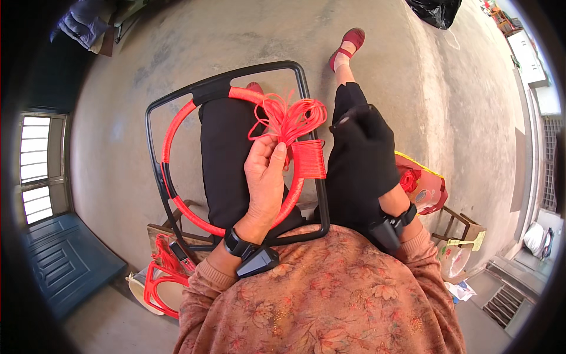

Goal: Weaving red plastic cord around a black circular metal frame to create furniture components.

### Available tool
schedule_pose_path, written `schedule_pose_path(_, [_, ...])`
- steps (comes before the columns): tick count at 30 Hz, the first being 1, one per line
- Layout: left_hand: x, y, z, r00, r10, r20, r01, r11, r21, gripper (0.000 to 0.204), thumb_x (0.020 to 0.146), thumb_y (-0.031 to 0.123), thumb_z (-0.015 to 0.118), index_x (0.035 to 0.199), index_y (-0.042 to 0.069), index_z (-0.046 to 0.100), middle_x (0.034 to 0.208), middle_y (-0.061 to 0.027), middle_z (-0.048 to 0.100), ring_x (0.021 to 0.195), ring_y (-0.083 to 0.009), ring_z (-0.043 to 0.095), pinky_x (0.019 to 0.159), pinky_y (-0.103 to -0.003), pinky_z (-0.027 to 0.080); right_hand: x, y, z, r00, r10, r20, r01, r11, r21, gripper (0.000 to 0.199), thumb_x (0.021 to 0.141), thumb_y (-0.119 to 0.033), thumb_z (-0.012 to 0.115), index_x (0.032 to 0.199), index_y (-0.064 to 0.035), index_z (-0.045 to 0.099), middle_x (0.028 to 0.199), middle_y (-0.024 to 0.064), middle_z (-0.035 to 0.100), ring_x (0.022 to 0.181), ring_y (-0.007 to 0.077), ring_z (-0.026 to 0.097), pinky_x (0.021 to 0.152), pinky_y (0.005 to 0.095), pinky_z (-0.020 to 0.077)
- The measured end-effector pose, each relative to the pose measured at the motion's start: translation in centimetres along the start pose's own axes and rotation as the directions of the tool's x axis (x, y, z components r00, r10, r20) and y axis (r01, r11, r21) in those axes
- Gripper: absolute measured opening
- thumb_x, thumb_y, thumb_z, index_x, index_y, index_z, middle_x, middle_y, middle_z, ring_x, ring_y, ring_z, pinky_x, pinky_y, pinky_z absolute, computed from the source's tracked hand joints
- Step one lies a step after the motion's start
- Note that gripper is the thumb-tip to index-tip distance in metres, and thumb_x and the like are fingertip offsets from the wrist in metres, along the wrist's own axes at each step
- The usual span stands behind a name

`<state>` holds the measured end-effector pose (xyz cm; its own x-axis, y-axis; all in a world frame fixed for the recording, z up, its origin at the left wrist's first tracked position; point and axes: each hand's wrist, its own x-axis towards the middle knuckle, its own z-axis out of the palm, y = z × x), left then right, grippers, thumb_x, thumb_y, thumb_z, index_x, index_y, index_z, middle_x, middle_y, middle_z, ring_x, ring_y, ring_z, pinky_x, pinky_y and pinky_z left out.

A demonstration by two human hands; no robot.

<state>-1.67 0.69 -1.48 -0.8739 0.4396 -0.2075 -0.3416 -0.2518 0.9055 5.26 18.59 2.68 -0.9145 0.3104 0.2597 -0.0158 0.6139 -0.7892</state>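
Across my lap lies a black metal frame [303, 82], rectangular with rounded corners, with a ring [171, 133] fixed inside it. Red cord wraps most of the ring, and black shows in a few places. At the right side, a flat band of red cord windings [309, 160] spans from ring to frame bar. My left hand [265, 171] pinches a looped bundle of red cord [295, 119] beside that band, thumb on top. To the right, over my right thigh, my right hand [367, 144] in a black glove is curled closed. Whatever it may hold is hidden.
A red bag [433, 192] with red cord inside stands by my right leg, near a small wooden stool [463, 227]. At lower left are a red frame [154, 289] and a phone-like device [181, 255]. A black plastic bag [435, 12] lies far off.
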Motion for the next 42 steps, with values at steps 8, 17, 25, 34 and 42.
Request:
schedule_pose_path(8, [0.1,-0.5,0.1,0.996,-0.081,0.043,0.073,0.983,0.17,0.027,0.101,0.009,0.054,0.126,0.0,0.058,0.113,-0.0029,0.064,0.101,-0.0091,0.059,0.091,-0.026,0.047,0.1,5.1,2.1,0.637,0.201,0.744,-0.662,0.637,0.394,0.036,0.073,-0.002,0.068,0.108,0.0033,0.062,0.098,0.0177,0.065,0.089,0.0312,0.066,0.079,0.0344,0.0539])
schedule_pose_path(17, [0.0,0.1,0.0,0.985,-0.166,0.05,0.166,0.986,0.006,0.029,0.102,0.017,0.053,0.123,-0.004,0.056,0.107,-0.0049,0.065,0.096,-0.0095,0.06,0.088,-0.027,0.048,-3.5,14.7,-10.4,0.875,0.276,-0.397,-0.374,0.907,-0.194,0.018,0.088,-0.018,0.063,0.1,-0.0041,0.061,0.095,0.0129,0.067,0.087,0.0242,0.064,0.077,0.032,0.051])
schedule_pose_path(25, [0.0,0.1,0.2,0.985,-0.143,0.092,0.15,0.986,-0.078,0.025,0.1,0.009,0.056,0.121,-0.004,0.055,0.11,-0.0089,0.066,0.099,-0.0101,0.062,0.09,-0.025,0.049,-8.6,21.0,-19.8,0.53,0.669,-0.521,0.296,0.43,0.853,0.014,0.09,-0.015,0.057,0.092,-0.0021,0.062,0.085,0.0101,0.066,0.084,0.0219,0.062,0.073,0.0327,0.0486])
schedule_pose_path(34, [-0.1,0.1,0.0,0.983,-0.15,0.105,0.157,0.985,-0.066,0.021,0.099,0.007,0.057,0.118,-0.003,0.057,0.109,-0.0084,0.068,0.097,-0.0106,0.064,0.086,-0.025,0.052,-4.7,14.9,-7.4,0.881,0.472,0.02,-0.114,0.17,0.979,0.03,0.1,-0.032,0.055,0.111,-0.0043,0.059,0.086,0.0001,0.058,0.082,0.0136,0.059,0.072,0.0274,0.0509])
schedule_pose_path(42, [0.0,0.0,-0.2,0.979,-0.176,0.1,0.188,0.973,-0.13,0.021,0.098,0.008,0.058,0.117,-0.002,0.058,0.105,-0.007,0.069,0.091,-0.0108,0.066,0.082,-0.026,0.054,-1.5,5.4,0.0,0.783,0.329,0.528,-0.601,0.617,0.508,0.019,0.09,-0.02,0.067,0.092,-0.0012,0.067,0.073,0.0008,0.064,0.064,0.0108,0.06,0.065,0.0278,0.0498])
